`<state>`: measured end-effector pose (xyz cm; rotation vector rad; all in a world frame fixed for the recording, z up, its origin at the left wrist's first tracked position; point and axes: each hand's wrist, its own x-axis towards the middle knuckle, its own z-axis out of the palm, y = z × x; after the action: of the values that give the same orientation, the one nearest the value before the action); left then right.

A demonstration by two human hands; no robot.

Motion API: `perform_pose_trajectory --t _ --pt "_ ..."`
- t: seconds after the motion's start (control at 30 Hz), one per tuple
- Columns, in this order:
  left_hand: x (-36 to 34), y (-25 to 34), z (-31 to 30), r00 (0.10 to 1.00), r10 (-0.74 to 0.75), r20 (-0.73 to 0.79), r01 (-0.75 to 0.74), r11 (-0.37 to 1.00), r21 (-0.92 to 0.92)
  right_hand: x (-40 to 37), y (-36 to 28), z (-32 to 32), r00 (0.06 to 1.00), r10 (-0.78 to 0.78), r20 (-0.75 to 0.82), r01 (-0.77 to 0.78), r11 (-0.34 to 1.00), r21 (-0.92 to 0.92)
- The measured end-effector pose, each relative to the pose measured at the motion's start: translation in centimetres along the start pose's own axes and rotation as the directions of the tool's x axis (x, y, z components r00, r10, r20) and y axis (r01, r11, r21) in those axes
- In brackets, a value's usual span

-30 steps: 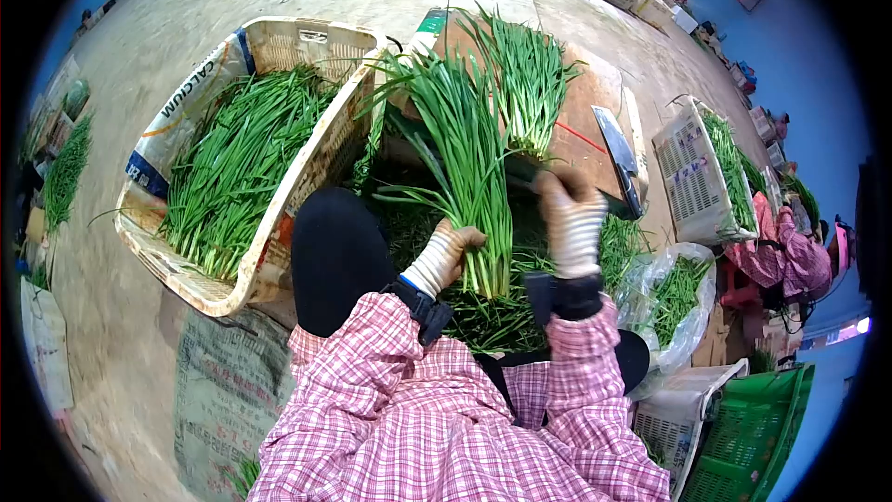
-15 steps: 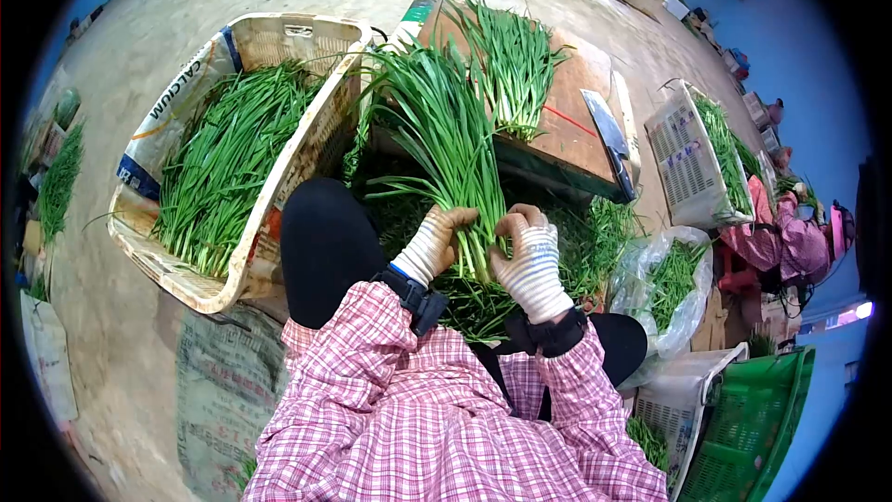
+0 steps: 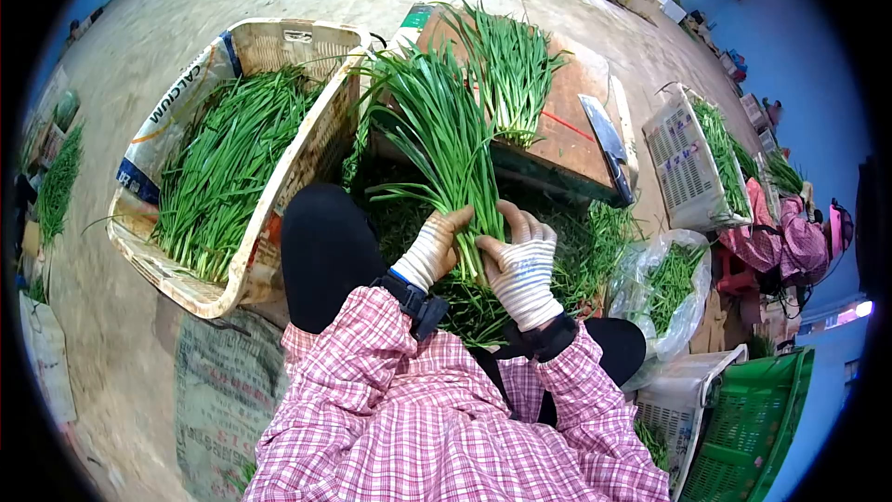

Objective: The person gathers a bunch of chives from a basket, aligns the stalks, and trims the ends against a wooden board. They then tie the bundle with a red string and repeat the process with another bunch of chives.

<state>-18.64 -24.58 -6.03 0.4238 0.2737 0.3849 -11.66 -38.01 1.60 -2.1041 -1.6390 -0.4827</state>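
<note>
A bunch of garlic chives point(image 3: 441, 121) is held up in front of me, leaves pointing away and pale stem ends toward my lap. My left hand point(image 3: 435, 246), in a striped work glove with bare fingertips, is closed around the stems from the left. From the right, my gloved right hand point(image 3: 523, 265) pinches at the lower stems with thumb and fingers. Beyond them, a second bunch of chives point(image 3: 511, 70) lies on a wooden board point(image 3: 567, 153). A knife point(image 3: 609, 144) rests at the board's right edge. Loose green trimmings point(image 3: 474, 311) lie below my hands.
A lined crate point(image 3: 237, 274) full of chives stands at my left. To the right are a clear plastic bag point(image 3: 688, 316) of greens, a white crate point(image 3: 674, 153) and a green crate point(image 3: 753, 418). Another person point(image 3: 799, 237) in pink sits at far right.
My right hand has shifted slightly left and turned, its thumb now against the stems. The left hand and the bunch stay almost in place.
</note>
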Motion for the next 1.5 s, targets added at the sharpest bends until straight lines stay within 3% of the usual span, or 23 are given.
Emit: perform_pose_trajectory --t 0.07,0.2,0.3,0.43,0.53,0.7,0.8,0.83,0.87,0.9,0.97,1.0,1.03,1.07,1.1,1.17,1.23,1.3,1.33,1.37,1.4,1.43,1.5 --pt "0.0 0.1 0.1 1.0 -0.027 -0.008 0.027 0.999 -0.043 0.2 0.1 0.6 0.999 -0.025 -0.04 0.024 0.999 -0.024" --pt "0.3 -0.1 -0.3 1.0 -0.002 -0.02 0.002 1.0 0.0 0.6 0.0 0.8 0.999 0.02 0.047 -0.015 0.994 -0.109" --pt "0.2 -0.2 -0.5 0.998 -0.018 -0.066 0.015 0.999 -0.047 0.8 0.7 1.0 0.996 0.009 0.086 -0.006 0.999 -0.035" --pt "0.4 0.0 -0.9 0.998 -0.024 -0.055 0.02 0.998 -0.061 0.9 1.1 1.3 0.978 0.137 0.159 -0.154 0.983 0.098" --pt "0.2 0.1 -0.9 0.996 0.005 -0.084 -0.004 1.0 0.012 0.9 0.5 1.3 0.966 0.071 0.249 -0.07 0.997 -0.012" --pt "0.5 -0.1 -1.3 0.997 0.02 -0.072 -0.017 0.999 0.038 0.6 -1.2 0.0 0.984 0.008 0.18 0.008 0.996 -0.089" --pt "0.2 0.4 -0.6 0.998 -0.017 -0.061 0.018 1.0 0.021 -0.8 -3.2 -2.9 0.972 0.012 0.233 -0.012 1.0 -0.004" --pt "0.6 -0.1 -1.7 1.0 -0.006 -0.014 0.006 1.0 -0.02 -1.0 -3.2 -4.8 0.939 -0.03 0.344 -0.006 0.995 0.104" --pt "0.2 -0.4 -1.7 0.997 -0.067 -0.035 0.065 0.997 -0.044 -1.6 -1.3 -7.6 0.816 -0.041 0.576 -0.255 0.869 0.423" --pt "0.2 0.3 -1.3 0.994 -0.105 -0.04 0.102 0.993 -0.057 -1.7 1.5 -9.9 0.672 -0.155 0.724 -0.515 0.605 0.608" --pt "0.6 0.3 -1.7 0.989 -0.107 -0.103 0.103 0.994 -0.045 -3.3 5.0 -10.8 0.635 0.21 0.744 -0.437 0.891 0.122" --pt "0.6 0.3 -1.9 0.991 -0.105 -0.085 0.101 0.994 -0.051 -4.9 6.4 -9.0 0.748 0.364 0.556 -0.257 0.93 -0.263" --pt "0.7 0.2 -2.0 0.993 -0.102 -0.064 0.099 0.994 -0.053 -6.3 7.4 -7.2 0.863 0.396 0.314 -0.121 0.765 -0.633" --pt "0.8 0.1 -2.0 0.993 -0.091 -0.079 0.087 0.995 -0.055 -5.3 7.5 -6.6 0.888 0.359 0.287 -0.199 0.864 -0.463" --pt "0.7 0.0 -2.1 0.992 -0.107 -0.06 0.104 0.993 -0.065 -4.3 8.3 -4.8 0.736 0.524 0.429 -0.592 0.805 0.033" --pt "0.6 0.2 -2.3 0.99 -0.137 -0.021 0.134 0.988 -0.081 -5.3 7.9 0.9 0.753 0.47 0.461 -0.657 0.565 0.499" --pt "1.1 -0.3 -3.1 0.987 -0.157 -0.013 0.154 0.978 -0.141 -3.6 4.8 3.1 0.76 0.425 0.491 -0.644 0.391 0.658" --pt "0.5 0.1 -2.5 0.984 -0.18 0.004 0.179 0.973 -0.145 -0.9 1.8 2.0 0.711 0.227 0.665 -0.695 0.085 0.714" --pt "-0.2 0.5 -1.3 0.992 -0.126 -0.021 0.126 0.991 -0.034 0.2 1.0 1.7 0.716 0.249 0.652 -0.69 0.113 0.715" --pt "-0.6 0.7 -0.4 0.997 -0.069 -0.039 0.072 0.994 0.079 0.3 1.3 2.9 0.693 0.315 0.648 -0.721 0.293 0.628" --pt "-0.8 0.6 0.0 0.995 -0.02 -0.1 0.038 0.984 0.173 0.4 1.1 3.0 0.667 0.363 0.65 -0.744 0.355 0.566" --pt "-0.8 0.6 0.1 0.999 0.022 -0.043 -0.01 0.963 0.268 0.4 0.8 2.9 0.641 0.412 0.647 -0.765 0.409 0.497" --pt "-1.0 0.4 0.3 0.997 0.043 -0.065 -0.017 0.931 0.365 0.9 0.6 2.6 0.535 0.382 0.753 -0.834 0.379 0.4"
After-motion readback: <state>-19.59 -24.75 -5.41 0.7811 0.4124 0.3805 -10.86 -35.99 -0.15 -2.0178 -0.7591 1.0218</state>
